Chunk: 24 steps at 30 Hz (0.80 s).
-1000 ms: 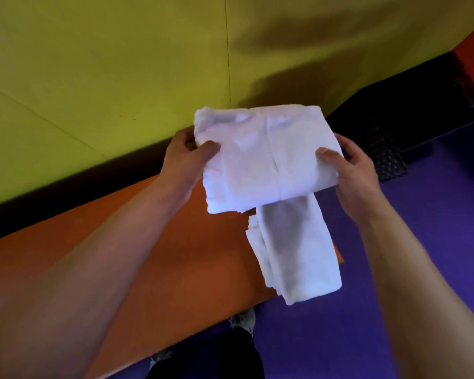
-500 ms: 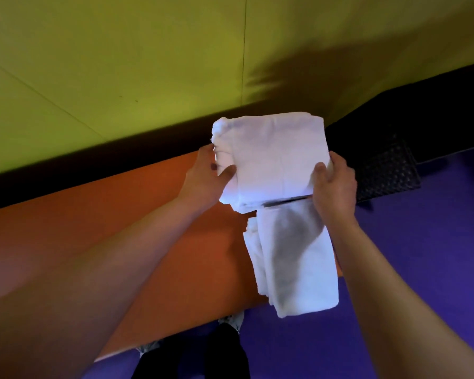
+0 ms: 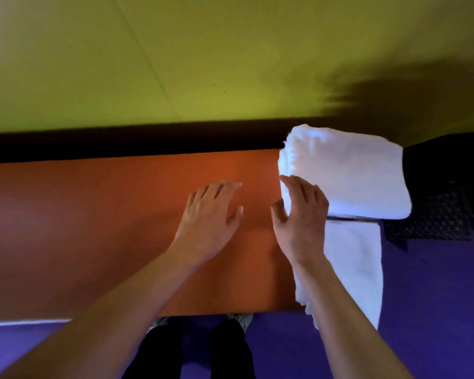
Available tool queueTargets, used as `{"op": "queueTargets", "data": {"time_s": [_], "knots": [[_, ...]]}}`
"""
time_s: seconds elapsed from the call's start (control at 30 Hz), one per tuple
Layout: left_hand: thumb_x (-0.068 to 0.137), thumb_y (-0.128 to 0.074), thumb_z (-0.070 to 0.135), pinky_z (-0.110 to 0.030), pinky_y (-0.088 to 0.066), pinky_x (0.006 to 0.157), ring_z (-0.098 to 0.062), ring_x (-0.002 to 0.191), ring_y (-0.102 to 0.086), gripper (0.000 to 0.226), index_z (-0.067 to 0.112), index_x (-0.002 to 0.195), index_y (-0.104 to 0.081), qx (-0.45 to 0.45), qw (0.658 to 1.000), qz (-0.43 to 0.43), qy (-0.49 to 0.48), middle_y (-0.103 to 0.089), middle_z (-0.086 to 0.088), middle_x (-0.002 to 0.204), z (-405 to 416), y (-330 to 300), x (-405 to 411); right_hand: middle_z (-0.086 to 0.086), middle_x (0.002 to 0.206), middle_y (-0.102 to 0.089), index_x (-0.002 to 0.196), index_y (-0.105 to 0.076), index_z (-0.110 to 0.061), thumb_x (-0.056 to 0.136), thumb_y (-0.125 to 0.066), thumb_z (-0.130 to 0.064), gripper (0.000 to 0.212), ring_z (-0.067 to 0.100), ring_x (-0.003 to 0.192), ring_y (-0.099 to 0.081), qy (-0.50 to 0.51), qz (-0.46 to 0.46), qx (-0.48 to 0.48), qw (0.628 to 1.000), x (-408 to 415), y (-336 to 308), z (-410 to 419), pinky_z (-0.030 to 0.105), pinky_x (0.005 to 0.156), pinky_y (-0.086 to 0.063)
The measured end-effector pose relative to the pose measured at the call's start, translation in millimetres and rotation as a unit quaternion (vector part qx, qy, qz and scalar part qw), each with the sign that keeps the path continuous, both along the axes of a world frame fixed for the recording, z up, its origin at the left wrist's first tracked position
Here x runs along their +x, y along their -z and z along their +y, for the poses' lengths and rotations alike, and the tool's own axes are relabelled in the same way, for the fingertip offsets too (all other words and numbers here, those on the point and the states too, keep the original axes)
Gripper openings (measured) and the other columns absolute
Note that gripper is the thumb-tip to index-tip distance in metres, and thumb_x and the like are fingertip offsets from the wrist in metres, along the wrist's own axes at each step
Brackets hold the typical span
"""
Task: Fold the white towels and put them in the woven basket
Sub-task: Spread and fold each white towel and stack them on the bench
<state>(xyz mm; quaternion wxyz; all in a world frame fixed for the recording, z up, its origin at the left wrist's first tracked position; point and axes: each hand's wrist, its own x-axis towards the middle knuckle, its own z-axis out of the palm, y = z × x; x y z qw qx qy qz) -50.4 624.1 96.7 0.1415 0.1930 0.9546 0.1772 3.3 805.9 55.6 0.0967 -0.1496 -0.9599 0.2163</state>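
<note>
Head view: a folded white terry towel lies on top of a second folded white towel at the right end of the orange flat tabletop. The right hand rests its straight fingers on the upper towel's left edge, gripping nothing. The left hand hovers flat over the tabletop, fingers spread, empty. Behind the towels sits a dark woven basket.

I find nothing to read here — no text, label, brand or number on the white towels by my fingers, on the orange table, or on the wall behind.
</note>
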Motion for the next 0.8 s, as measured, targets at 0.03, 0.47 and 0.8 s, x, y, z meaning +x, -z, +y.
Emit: {"op": "queueTargets", "data": {"time_s": [0.03,0.47,0.8], "knots": [[0.095,-0.053,0.039,-0.041,-0.041,0.104,-0.023,0.123,-0.051,0.048,0.029,0.141,-0.046,-0.007,1.0,0.007,-0.011,-0.051,0.003,0.136,-15,-1,2,0.005,0.133,-0.062,0.136,-0.058,-0.017,0.095,-0.053,-0.03,0.043,0.028,0.126,-0.055,-0.013,-0.003,-0.003,1.0,-2,-1,-14,0.045,0.112,-0.039],[0.092,-0.059,0.036,-0.04,-0.034,0.107,-0.021,0.125,-0.049,0.041,0.029,0.133,-0.055,-0.008,0.978,0.044,-0.204,-0.052,0.006,0.137,-250,-49,44,0.001,0.14,-0.057,0.138,-0.057,-0.022,0.097,-0.055,-0.028,0.042,0.022,0.128,-0.052,-0.207,-0.006,-0.018,0.978,-29,-49,-242,0.041,0.107,-0.039],[0.088,-0.064,0.031,-0.041,-0.035,0.105,-0.024,0.121,-0.051,0.038,0.027,0.125,-0.059,0.004,0.955,0.078,-0.285,-0.055,0.006,0.131,-475,-105,82,-0.001,0.15,-0.049,0.144,-0.051,-0.024,0.098,-0.056,-0.029,0.047,0.018,0.138,-0.045,-0.284,-0.043,-0.046,0.957,-22,-114,-483,0.04,0.114,-0.033]]}}
